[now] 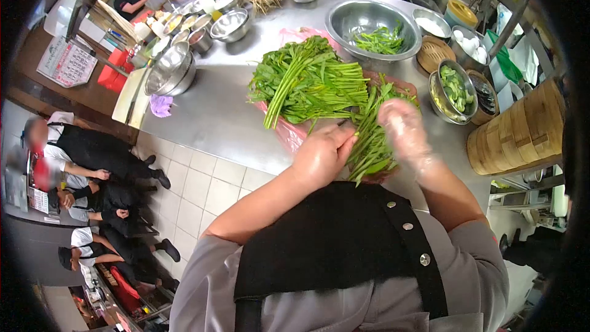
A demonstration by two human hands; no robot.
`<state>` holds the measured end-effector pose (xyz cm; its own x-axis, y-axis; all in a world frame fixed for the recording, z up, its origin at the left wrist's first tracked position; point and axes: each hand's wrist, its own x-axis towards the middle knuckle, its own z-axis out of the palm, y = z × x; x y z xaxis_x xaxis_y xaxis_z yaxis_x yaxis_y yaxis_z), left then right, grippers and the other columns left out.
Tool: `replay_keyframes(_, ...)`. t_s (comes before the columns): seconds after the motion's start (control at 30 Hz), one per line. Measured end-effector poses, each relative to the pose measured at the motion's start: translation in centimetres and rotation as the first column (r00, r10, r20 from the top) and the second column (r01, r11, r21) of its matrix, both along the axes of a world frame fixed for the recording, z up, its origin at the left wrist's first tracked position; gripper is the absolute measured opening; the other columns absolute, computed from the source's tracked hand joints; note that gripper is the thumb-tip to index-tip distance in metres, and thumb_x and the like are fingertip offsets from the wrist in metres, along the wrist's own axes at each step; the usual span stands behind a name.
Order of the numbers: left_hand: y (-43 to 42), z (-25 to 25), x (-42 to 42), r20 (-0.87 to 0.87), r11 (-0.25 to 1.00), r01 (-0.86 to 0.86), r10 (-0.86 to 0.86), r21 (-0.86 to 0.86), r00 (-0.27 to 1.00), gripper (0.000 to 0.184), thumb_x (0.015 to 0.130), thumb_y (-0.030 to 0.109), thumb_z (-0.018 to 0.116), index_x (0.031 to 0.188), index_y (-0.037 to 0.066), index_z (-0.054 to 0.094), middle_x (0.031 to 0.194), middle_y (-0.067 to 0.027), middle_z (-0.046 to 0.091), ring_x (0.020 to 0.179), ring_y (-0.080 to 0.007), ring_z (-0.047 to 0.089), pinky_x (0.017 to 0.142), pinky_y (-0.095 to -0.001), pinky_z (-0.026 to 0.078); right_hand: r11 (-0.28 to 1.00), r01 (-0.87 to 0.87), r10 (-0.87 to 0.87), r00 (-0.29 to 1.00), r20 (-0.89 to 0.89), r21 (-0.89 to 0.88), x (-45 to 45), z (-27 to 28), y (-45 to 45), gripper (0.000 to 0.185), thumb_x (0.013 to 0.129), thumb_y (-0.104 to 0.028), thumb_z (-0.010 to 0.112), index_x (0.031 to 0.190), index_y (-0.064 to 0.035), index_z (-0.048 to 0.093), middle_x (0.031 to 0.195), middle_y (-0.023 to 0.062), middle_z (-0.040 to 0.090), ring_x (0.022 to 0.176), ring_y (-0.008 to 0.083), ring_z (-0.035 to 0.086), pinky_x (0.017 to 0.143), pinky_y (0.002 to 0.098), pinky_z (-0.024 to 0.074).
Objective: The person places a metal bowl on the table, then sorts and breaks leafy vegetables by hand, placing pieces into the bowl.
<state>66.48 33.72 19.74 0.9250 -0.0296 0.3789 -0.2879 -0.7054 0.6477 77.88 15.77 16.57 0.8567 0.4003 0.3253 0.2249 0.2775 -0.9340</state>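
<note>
Greens (pixel 316 80): main pile, on a pink bag (pixel 287 134), near-left of the big bowl (pixel 350 17); a bunch (pixel 376 123), directly on the bowl's near side, beneath the hands
Left hand (pixel 319 155): near side of the bowl, at the bunch's left edge; fingers drawn in, but whether on a stem or a tool I cannot tell
Right hand (pixel 402 129): clear glove, blurred over the bunch; from my remote view, grasping or loose I cannot tell
Risks, in my judgement: stems dragged off the slick bag towards the wearer could drop past the table edge; a hasty pull could snap or bruise leaves; a loose glove could snag
Containers: big bowl, holding a small heap (pixel 384 41) of greens; right of it, a tub (pixel 421 15), white contents unclear, and a pan (pixel 474 60) of eggs (pixel 468 43); near-right of it, a pot (pixel 437 99) of green slices (pixel 455 88) and a steamer (pixel 516 128), contents hidden
</note>
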Motion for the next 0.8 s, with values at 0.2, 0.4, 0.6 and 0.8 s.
replay_keyframes(0.2, 3.4, -0.7, 2.7, 0.141, 0.929, -0.250, 0.218, 0.272, 0.966, 0.031, 0.094, 0.025, 0.068, 0.116, 0.004, 0.070, 0.117, -0.0208, 0.068, 0.113, -0.0381, 0.063, 0.099, -0.0432, 0.050, 0.981, 0.119, -0.154, 0.958, -0.242, -0.154, 1.3, 5.3, -5.7, 0.018, 0.102, -0.016, 0.054, 0.089, -0.0099, 0.064, 0.077, -0.0089, 0.050, 0.066, 0.0020, 0.038, 0.059, 0.0191, 0.0303)
replay_keyframes(0.4, 13.0, -1.6, 8.7, 0.100, 0.782, -0.552, 0.549, 0.290, 0.830, 0.021, 0.091, 0.024, 0.068, 0.094, 0.004, 0.076, 0.103, -0.0193, 0.070, 0.095, -0.0387, 0.066, 0.086, -0.0475, 0.053, 0.956, 0.124, -0.172, 0.970, -0.169, -0.265, 0.6, 3.8, -6.9, 0.020, 0.103, -0.018, 0.054, 0.089, -0.0094, 0.065, 0.074, -0.0082, 0.049, 0.066, 0.0025, 0.040, 0.059, 0.0196, 0.0314)
replay_keyframes(0.6, 14.3, -2.7, 10.4, -0.075, 0.772, -0.568, 0.609, 0.286, 0.790, 0.026, 0.089, 0.030, 0.069, 0.094, 0.005, 0.076, 0.095, -0.0187, 0.072, 0.092, -0.0373, 0.068, 0.084, -0.0476, 0.054, 0.939, 0.089, -0.120, 0.990, -0.074, -0.332, -0.3, 4.6, -7.0, 0.018, 0.103, -0.017, 0.056, 0.091, -0.0063, 0.066, 0.074, -0.0068, 0.050, 0.067, 0.0041, 0.040, 0.061, 0.0232, 0.0356)
replay_keyframes(0.8, 14.7, -2.4, 10.3, -0.177, 0.832, -0.495, 0.542, 0.249, 0.822, 0.025, 0.090, 0.026, 0.065, 0.091, 0.003, 0.075, 0.088, -0.0189, 0.073, 0.083, -0.0369, 0.071, 0.078, -0.0461, 0.055, 0.933, 0.101, -0.118, 0.993, -0.028, -0.345, -0.1, 4.5, -7.4, 0.017, 0.102, -0.015, 0.056, 0.091, -0.0055, 0.065, 0.076, -0.0058, 0.053, 0.070, 0.0047, 0.043, 0.063, 0.0245, 0.0378)
